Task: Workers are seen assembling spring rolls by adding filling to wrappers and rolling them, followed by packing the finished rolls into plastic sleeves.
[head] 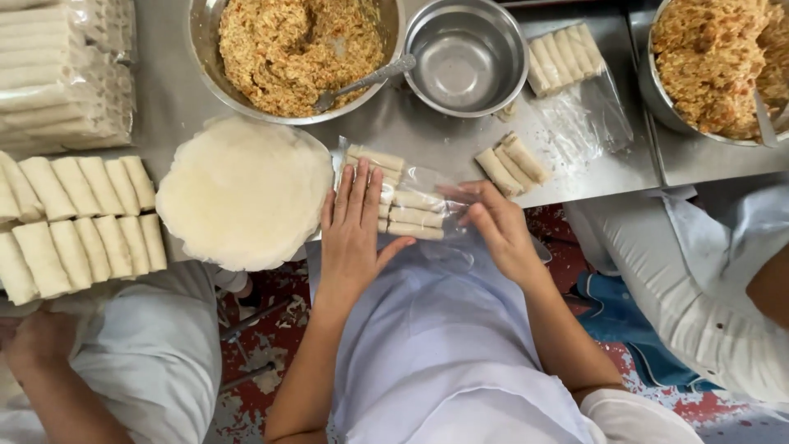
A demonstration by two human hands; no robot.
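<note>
- Your left hand (353, 226) lies flat on the clear plastic bag (411, 205) at the near edge of the steel table (444, 140), fingers straight and close together, thumb spread toward 3 o'clock, pressing the rolls inside rather than gripping them.
- Your right hand (493, 226) sits at 3 o'clock from the left one, its fingertips pinched on the bag's open side.
- The bag holds a stack of pale spring rolls (403, 210) lying crosswise between your two hands.
- At 9 o'clock from the bag, touching its edge, is a round stack of wrappers (242, 193).
- At 12 o'clock stands a big bowl of filling (288, 49) with a spoon (366, 82) leaning in it; an empty steel bowl (467, 57) is just beside it.
- At 2 o'clock from your right hand lie three loose rolls (511, 163); farther out, a filled bag of rolls (563, 56).
- Rows of rolls (78, 218) lie at 9 o'clock, with another person's hand (37, 341) below them.
</note>
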